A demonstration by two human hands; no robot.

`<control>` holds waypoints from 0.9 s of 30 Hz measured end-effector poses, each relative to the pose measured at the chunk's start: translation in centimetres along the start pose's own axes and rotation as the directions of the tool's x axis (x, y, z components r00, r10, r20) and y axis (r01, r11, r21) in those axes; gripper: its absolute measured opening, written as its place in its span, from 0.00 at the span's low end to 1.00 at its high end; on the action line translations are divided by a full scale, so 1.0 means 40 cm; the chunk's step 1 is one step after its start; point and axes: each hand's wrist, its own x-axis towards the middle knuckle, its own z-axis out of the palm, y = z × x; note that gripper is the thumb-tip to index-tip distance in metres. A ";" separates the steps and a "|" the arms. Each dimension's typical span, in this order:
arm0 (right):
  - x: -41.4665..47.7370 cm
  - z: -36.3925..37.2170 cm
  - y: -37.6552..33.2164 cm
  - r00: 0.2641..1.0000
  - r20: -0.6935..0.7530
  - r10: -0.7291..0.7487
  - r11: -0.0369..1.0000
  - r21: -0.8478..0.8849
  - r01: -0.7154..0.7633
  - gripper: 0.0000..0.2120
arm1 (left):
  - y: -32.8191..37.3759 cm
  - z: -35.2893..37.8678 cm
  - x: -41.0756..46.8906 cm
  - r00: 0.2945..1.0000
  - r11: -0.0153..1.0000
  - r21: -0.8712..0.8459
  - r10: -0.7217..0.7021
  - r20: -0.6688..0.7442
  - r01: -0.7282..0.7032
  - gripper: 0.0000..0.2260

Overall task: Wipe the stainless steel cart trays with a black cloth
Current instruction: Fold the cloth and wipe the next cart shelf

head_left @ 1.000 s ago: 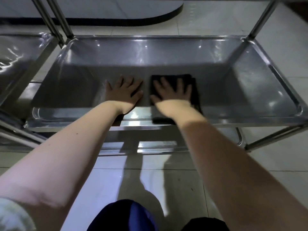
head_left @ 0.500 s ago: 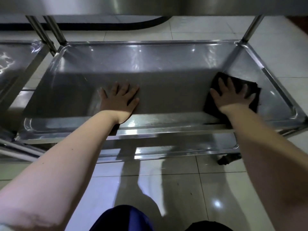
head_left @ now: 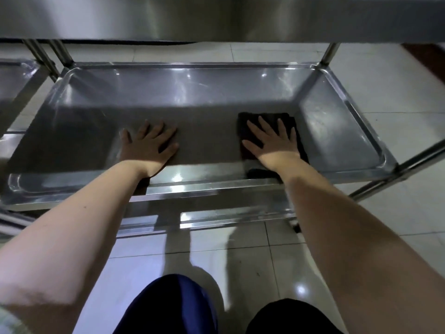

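Black cloth [head_left: 243, 127], folded flat, dull and dark, lies in the steel tray [head_left: 204, 92] at about 4 o'clock, close to the front rim. Right hand [head_left: 274, 145] presses flat on it, fingers straight and spread. Left hand [head_left: 150, 145] at 8 o'clock, palm flat on bare metal, fingers spread, holding nothing. Tray shiny with glare spots.

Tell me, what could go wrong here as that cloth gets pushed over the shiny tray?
The right hand only presses flat on the black cloth, so the cloth could bunch or slip from under it. The bare left hand lies flat on the tray and may leave prints on the steel. The cloth sits near the front rim, so far corners might get missed.
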 end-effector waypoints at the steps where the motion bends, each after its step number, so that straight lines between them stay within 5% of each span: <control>1: -0.001 -0.010 0.081 0.998 0.006 0.065 0.998 -0.001 -0.065 0.31 | -0.001 0.002 0.002 1.000 1.000 0.004 0.001 -0.005 -0.001 0.25; 5: -0.015 -0.043 0.312 0.952 0.026 0.306 0.952 0.023 -0.307 0.31 | 0.005 0.009 0.004 0.999 1.000 0.009 -0.018 -0.028 0.018 0.25; 8: -0.015 -0.049 0.309 0.908 0.056 0.415 0.909 0.013 -0.416 0.31 | 0.019 0.006 0.005 0.999 0.999 0.032 -0.029 -0.030 0.030 0.24; 10: -0.008 -0.041 0.221 0.928 0.043 0.370 0.928 0.024 -0.372 0.32 | 0.030 0.001 0.003 0.999 0.999 0.045 -0.026 -0.027 0.027 0.24; 16: -0.030 0.032 -0.194 0.994 0.029 -0.103 0.994 -0.023 0.103 0.31 | 0.056 -0.033 0.004 0.998 0.992 0.119 -0.041 0.044 0.035 0.24; 20: -0.023 0.026 -0.214 0.994 0.042 -0.100 0.995 0.011 0.100 0.29 | 0.178 -0.030 0.024 0.994 0.999 0.042 -0.030 0.107 0.026 0.24; 23: -0.023 0.017 -0.146 0.990 0.033 -0.136 0.991 0.011 0.136 0.30 | 0.222 0.008 0.022 0.998 0.998 -0.024 -0.064 0.023 0.065 0.24; 27: -0.013 -0.028 0.126 0.996 0.012 0.084 0.996 0.020 -0.085 0.30 | 0.205 0.035 0.033 0.998 0.999 -0.011 -0.053 -0.022 0.053 0.25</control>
